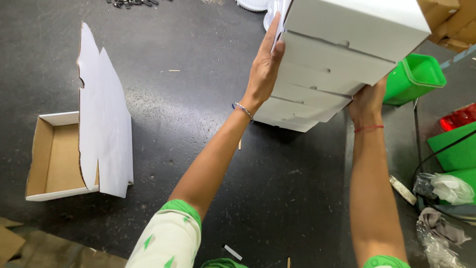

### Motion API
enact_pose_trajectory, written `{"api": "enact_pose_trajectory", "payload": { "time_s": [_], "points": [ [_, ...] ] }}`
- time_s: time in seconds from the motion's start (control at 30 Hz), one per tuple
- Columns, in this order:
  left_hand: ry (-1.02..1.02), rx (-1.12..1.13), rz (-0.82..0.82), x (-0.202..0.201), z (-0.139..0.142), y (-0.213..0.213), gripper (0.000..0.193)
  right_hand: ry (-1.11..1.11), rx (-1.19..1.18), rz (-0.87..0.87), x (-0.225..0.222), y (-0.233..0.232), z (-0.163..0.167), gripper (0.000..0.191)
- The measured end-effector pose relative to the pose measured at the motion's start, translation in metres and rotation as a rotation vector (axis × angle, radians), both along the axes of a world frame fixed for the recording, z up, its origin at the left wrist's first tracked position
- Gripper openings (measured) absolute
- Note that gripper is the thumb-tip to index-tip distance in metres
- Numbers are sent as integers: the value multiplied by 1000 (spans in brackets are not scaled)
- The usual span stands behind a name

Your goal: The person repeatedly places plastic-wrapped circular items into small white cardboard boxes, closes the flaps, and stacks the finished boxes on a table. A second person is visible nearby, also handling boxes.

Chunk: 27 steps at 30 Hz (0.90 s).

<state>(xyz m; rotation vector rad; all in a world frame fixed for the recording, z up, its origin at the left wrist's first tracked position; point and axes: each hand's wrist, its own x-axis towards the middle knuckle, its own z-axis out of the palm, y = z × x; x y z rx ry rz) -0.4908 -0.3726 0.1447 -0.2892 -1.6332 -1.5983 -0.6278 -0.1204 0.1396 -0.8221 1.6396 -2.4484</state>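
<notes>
A stack of several closed white cardboard boxes [327,64] stands on the dark floor at the upper middle, leaning toward the right. My left hand [265,64] lies flat against the stack's left side, fingers pointing up. My right hand [368,101] presses against the stack's lower right side, partly hidden behind the boxes. A metal bangle circles my left wrist and a red thread my right wrist.
An open, half-folded box [54,159] with a white flat sheet [104,114] across it lies at the left. A green bin [415,78] stands right of the stack. Green and red plastic items [456,144], crumpled plastic bags [444,188] and brown cartons [446,20] crowd the right edge.
</notes>
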Motion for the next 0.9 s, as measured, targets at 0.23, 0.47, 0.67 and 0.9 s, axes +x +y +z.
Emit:
{"api": "enact_pose_trajectory", "payload": {
  "time_s": [0.23, 0.47, 0.67, 0.9],
  "points": [
    [-15, -146, 129, 13, -19, -13, 88, -260, -199, 203, -3, 24, -29, 70],
    [-264, -195, 469, 226, -78, 28, 19, -409, 39, 321, -28, 6, -92, 52],
    [-554, -446, 1198, 400, -84, -30, 28, -350, 344, 274, -53, -20, -109, 51],
    [-912, -935, 815, 429, -97, -177, 29, -298, 383, 234, -37, -29, -120, 43]
  ]
}}
